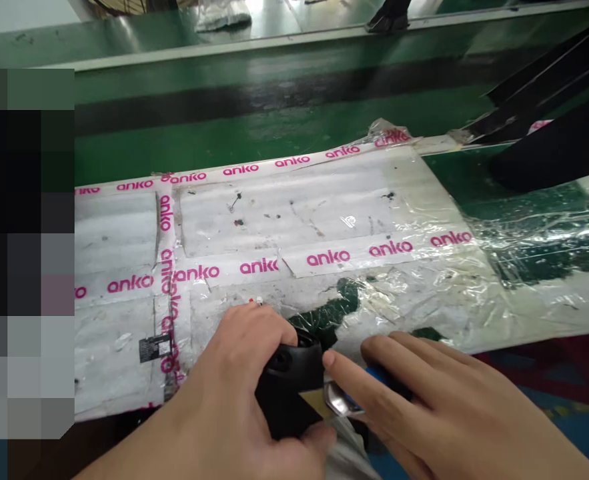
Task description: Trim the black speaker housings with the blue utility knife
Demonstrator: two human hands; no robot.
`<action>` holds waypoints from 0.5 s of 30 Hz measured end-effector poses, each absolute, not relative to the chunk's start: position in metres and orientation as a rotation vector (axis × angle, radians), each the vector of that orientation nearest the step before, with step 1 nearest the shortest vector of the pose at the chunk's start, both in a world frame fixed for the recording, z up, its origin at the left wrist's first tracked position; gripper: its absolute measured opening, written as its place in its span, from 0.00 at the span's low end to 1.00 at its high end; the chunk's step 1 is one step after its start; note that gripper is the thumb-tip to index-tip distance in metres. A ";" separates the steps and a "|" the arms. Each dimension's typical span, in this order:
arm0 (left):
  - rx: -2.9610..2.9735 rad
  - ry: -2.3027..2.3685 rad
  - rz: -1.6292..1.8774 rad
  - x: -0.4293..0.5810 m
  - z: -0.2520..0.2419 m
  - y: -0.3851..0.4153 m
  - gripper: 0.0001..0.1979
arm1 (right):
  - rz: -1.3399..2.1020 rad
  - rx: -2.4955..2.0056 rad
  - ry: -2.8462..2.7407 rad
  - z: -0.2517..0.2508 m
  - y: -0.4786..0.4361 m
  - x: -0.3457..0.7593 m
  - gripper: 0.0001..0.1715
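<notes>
My left hand (244, 373) is wrapped round a black moulded plastic part (299, 363) with a round recess in its face. It is held at the near edge of the taped work surface. Just to the right, my right hand (424, 393) is closed over a tool with a blue body (381, 375) and a shiny metal end (337, 400). Its index fingertip lies close to the black part's right side; whether they touch I cannot tell. My fingers hide most of the tool, so its exact kind does not show.
White sheeting (274, 227) on the bench is held by tape printed "anko" (328, 257). Clear, wrinkled film (424, 293) covers the right side. A small black label (155, 348) lies at left. Behind runs a green belt (274, 140); a dark sleeve (554, 147) reaches in from the right.
</notes>
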State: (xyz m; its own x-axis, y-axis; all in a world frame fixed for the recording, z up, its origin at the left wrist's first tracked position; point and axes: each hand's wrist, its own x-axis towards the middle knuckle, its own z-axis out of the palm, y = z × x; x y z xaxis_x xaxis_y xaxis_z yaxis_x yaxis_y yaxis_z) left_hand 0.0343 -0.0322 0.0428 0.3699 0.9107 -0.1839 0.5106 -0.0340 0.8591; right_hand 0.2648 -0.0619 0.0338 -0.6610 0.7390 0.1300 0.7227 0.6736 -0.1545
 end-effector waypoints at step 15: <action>1.796 1.263 0.539 0.034 0.043 -0.032 0.18 | 0.093 -1.162 -2.798 0.044 -0.056 0.262 0.21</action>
